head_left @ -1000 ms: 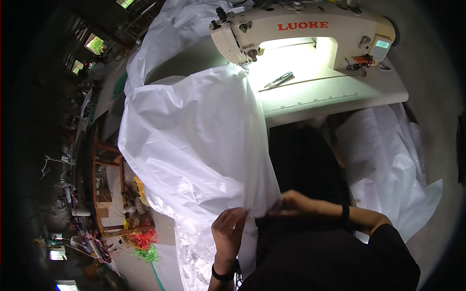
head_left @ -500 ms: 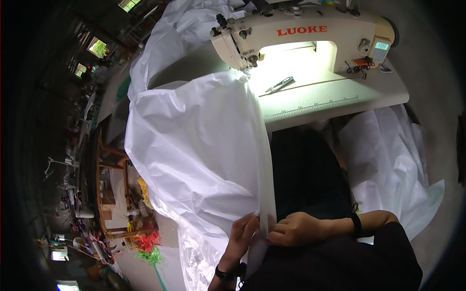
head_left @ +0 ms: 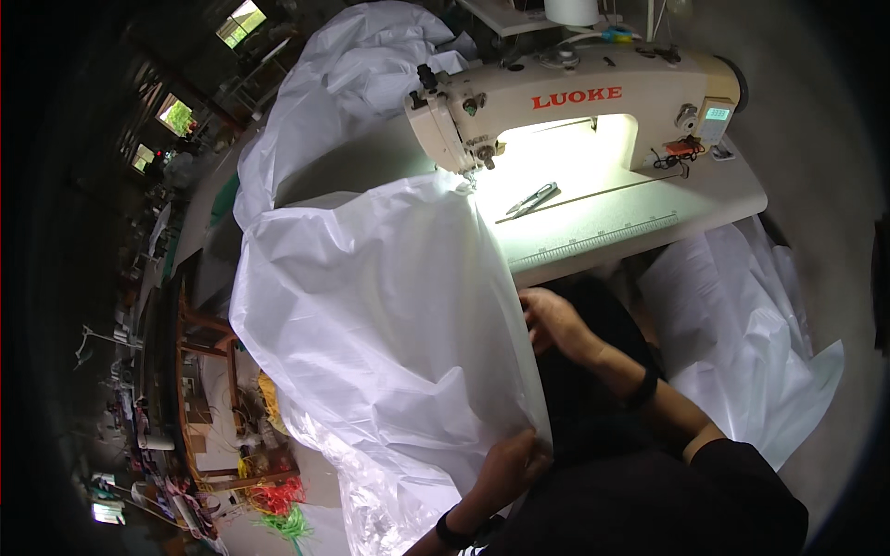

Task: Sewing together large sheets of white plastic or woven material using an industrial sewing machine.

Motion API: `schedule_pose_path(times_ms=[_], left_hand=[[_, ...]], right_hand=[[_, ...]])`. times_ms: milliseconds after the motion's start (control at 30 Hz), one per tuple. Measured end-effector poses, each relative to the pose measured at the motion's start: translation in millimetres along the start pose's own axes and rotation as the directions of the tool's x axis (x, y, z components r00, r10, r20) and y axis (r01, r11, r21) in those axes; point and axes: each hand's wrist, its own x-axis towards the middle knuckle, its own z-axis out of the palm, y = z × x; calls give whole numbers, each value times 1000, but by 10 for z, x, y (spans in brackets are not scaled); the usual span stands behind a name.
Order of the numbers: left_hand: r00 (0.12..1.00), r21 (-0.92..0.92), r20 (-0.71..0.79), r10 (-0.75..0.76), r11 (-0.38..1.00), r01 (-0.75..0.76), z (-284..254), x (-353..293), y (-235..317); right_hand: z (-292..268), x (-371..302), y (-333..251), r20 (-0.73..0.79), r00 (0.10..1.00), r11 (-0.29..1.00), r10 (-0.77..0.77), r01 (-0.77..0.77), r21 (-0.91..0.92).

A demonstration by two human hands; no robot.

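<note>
A large white plastic-like sheet hangs from beneath the presser foot of a cream sewing machine toward me. My left hand is closed on the sheet's right edge near its lower end. Higher on that same edge, just below the machine table, is my right hand. Its fingers are bent and apart, with the tips at the edge; part of them is in shadow. The sheet's upper corner lies under the lit needle area. Thread snips rest on the machine bed, right of the needle.
The machine table has a printed ruler along its front. More white sheeting is bunched behind the machine and hangs at the right. A wooden frame stands at left, near red and green strands on the floor.
My right hand has left its place beside the left hand and moved up the sheet's edge toward the machine. My left hand has shifted right, and the sheet's lower edge with it.
</note>
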Motion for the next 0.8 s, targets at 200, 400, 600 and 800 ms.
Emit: schedule_pose_path(times_ms=[200, 400, 600, 800], left_hand=[[980, -210, -3, -200, 958, 195, 114, -20, -48], [967, -215, -107, -232, 955, 205, 151, 37, 20], [969, -669, -31, -246, 725, 163, 88, 135, -50], [950, 246, -301, 86, 969, -10, -67, 190, 194]], right_hand=[[-113, 10, 49, 119, 992, 980, 33, -9, -201], [108, -573, -25, 126, 979, 749, -160, 203, -631], [162, -1210, 132, 333, 875, 155, -351, 405, -901], [-110, -1062, -76, 428, 684, 445, -591, 719, -534]])
